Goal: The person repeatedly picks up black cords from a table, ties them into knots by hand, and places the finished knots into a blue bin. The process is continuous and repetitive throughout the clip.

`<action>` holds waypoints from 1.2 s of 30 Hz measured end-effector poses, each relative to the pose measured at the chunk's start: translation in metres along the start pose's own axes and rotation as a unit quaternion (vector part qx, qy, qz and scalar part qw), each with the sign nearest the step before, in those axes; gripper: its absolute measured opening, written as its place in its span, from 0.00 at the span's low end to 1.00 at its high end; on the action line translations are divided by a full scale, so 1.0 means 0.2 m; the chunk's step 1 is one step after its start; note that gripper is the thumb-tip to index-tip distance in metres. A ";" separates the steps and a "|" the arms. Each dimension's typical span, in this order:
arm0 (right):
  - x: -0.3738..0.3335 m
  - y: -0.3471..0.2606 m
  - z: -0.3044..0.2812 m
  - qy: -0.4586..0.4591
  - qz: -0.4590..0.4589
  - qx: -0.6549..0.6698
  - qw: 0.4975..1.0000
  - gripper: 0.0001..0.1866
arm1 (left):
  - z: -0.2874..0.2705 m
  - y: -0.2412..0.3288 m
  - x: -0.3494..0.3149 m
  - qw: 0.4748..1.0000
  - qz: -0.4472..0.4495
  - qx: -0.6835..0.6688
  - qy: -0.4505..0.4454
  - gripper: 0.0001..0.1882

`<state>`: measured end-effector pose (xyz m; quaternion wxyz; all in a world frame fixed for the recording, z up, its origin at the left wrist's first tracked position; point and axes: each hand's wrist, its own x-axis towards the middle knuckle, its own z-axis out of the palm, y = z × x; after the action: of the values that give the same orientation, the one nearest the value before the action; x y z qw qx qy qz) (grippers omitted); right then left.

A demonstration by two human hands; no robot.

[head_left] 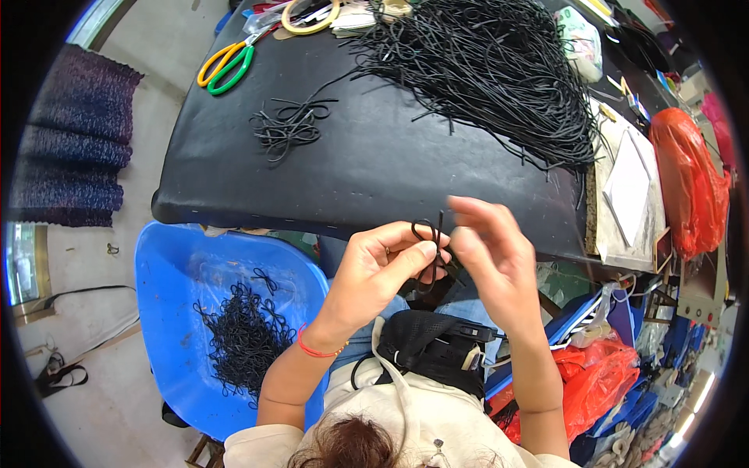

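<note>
In front of my lap, my left hand (367,273) pinches a looped black cord (434,231) between thumb and fingers. Loops and a short end stick up above the fingertips. Close by on the right is my right hand (503,269), its fingers raised and apart, slightly blurred; no cord shows between them. A large heap of black cords (484,78) covers the far right of the black padded table (367,164). Left of it lies a small loose tangle of black cord (289,129). Below left, a pile of knotted black cords (246,335) rests in a blue tub (168,296).
Scissors with orange and green handles (226,69) lie at the table's far left, beside a tape roll (310,17). Red plastic bags (686,179) hang at the right, with another red bag (597,382) lower down. A white board (630,187) stands by the table's right edge.
</note>
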<state>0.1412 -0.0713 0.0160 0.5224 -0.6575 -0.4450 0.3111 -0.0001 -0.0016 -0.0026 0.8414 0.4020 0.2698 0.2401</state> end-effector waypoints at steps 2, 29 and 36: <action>0.03 0.05 0.02 -0.075 -0.015 0.084 0.994 0.09 | 0.01 0.00 -0.01 1.000 -0.003 -0.004 -0.007 0.07; -0.09 0.06 0.02 0.030 0.145 0.224 0.963 0.13 | 0.12 -0.18 0.02 0.974 0.073 -0.172 0.127 0.08; -0.08 0.06 -0.01 0.001 0.115 0.216 0.970 0.06 | 0.07 -0.14 -0.01 0.995 0.065 0.036 0.065 0.08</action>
<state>0.1395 -0.0876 0.0049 0.6130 -0.5761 -0.2880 0.4576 0.0127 -0.0267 -0.0163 0.7894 0.4324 0.3059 0.3102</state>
